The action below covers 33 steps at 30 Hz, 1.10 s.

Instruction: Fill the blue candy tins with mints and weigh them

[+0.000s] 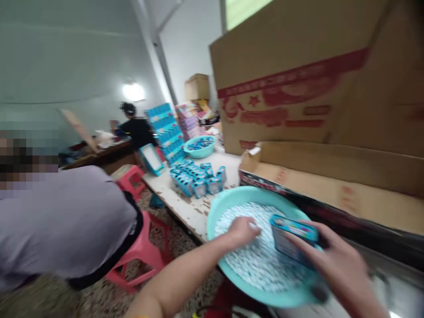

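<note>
A wide turquoise basin is filled with many small white pieces, too blurred to name exactly. My left hand is over the left part of the basin, its fingers curled closed at the surface of the pieces. Whatever those fingers hold, if anything, is hidden. On the right side, my right hand grips a small blue printed box between thumb and fingers, tilted above the pieces. Beyond the basin, several similar blue boxes stand grouped on the worn white table.
A large cardboard carton and a low open cardboard tray border the right. Farther back stand a second basin and stacked blue display boxes. A person in a grey shirt bends near pink stools; another person sits behind.
</note>
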Each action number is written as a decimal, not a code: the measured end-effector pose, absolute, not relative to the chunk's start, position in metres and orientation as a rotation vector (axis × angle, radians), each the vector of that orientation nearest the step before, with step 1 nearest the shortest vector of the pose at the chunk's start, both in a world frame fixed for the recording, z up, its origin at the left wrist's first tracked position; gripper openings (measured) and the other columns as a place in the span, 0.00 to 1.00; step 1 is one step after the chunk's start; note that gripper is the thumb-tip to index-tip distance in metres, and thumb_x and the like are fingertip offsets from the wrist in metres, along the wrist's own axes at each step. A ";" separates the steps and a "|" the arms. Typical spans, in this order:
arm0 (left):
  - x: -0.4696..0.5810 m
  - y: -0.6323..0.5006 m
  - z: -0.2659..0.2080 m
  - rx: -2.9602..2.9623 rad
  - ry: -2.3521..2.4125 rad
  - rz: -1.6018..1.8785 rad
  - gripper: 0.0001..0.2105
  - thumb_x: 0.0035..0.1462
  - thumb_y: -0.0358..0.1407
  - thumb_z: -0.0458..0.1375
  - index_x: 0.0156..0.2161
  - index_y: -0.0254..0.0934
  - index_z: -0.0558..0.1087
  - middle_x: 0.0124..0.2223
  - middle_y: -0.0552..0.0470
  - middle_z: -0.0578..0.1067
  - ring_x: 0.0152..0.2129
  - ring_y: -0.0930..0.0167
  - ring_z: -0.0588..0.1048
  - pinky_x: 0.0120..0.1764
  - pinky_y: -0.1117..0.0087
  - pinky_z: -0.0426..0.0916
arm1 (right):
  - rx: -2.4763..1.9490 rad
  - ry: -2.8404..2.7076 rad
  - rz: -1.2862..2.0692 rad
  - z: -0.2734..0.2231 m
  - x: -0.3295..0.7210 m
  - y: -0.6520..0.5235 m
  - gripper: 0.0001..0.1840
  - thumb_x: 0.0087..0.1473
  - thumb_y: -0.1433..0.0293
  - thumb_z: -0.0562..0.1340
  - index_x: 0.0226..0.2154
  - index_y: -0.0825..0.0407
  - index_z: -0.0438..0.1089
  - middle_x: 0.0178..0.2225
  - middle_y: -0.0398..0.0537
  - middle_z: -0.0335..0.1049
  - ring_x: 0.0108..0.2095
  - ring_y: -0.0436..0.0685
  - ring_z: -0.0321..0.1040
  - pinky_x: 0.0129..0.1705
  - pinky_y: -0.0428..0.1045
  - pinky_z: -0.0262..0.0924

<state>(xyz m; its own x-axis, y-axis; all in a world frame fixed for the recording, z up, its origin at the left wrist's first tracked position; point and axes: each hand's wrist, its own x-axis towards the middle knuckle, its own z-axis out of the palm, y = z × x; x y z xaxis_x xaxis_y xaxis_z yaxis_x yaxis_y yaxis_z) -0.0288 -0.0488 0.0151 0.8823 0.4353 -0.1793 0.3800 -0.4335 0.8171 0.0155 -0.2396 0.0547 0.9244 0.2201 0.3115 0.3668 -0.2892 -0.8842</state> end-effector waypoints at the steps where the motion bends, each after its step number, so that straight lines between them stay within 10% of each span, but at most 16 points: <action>1: -0.028 -0.046 0.021 2.011 0.562 0.068 0.09 0.43 0.40 0.60 0.24 0.36 0.67 0.22 0.52 0.67 0.22 0.70 0.67 0.26 0.71 0.61 | -1.885 -0.423 -0.127 0.052 0.016 -0.243 0.27 0.36 0.49 0.70 0.35 0.51 0.74 0.29 0.45 0.74 0.29 0.60 0.70 0.31 0.51 0.64; 6: -0.021 -0.044 0.059 1.403 0.453 0.157 0.14 0.48 0.46 0.57 0.30 0.36 0.64 0.24 0.57 0.65 0.12 0.79 0.60 0.14 0.77 0.50 | -1.866 -0.514 -0.100 0.045 0.015 -0.231 0.21 0.44 0.55 0.68 0.37 0.50 0.71 0.35 0.46 0.73 0.35 0.59 0.69 0.38 0.51 0.62; 11: -0.007 -0.059 0.087 0.878 0.378 0.300 0.13 0.41 0.40 0.62 0.28 0.35 0.64 0.22 0.58 0.66 0.15 0.77 0.66 0.20 0.76 0.61 | -1.927 -0.710 -0.124 0.048 0.008 -0.210 0.16 0.45 0.65 0.70 0.37 0.51 0.70 0.36 0.47 0.70 0.38 0.59 0.67 0.41 0.52 0.60; 33: 0.002 -0.067 0.085 1.043 0.385 0.489 0.14 0.42 0.38 0.66 0.30 0.35 0.65 0.22 0.60 0.65 0.17 0.77 0.66 0.21 0.76 0.61 | -1.877 -0.652 -0.044 0.061 0.007 -0.200 0.17 0.42 0.67 0.72 0.37 0.50 0.70 0.35 0.44 0.70 0.38 0.57 0.67 0.41 0.51 0.60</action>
<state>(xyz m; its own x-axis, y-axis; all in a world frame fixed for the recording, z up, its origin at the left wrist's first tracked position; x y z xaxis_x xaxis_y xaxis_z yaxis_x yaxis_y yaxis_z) 0.0016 -0.0665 0.0853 0.8287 0.5550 -0.0719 -0.2002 0.4139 0.8880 0.0074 -0.2002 0.0612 0.8480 0.4153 0.3294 0.4558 -0.2539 -0.8531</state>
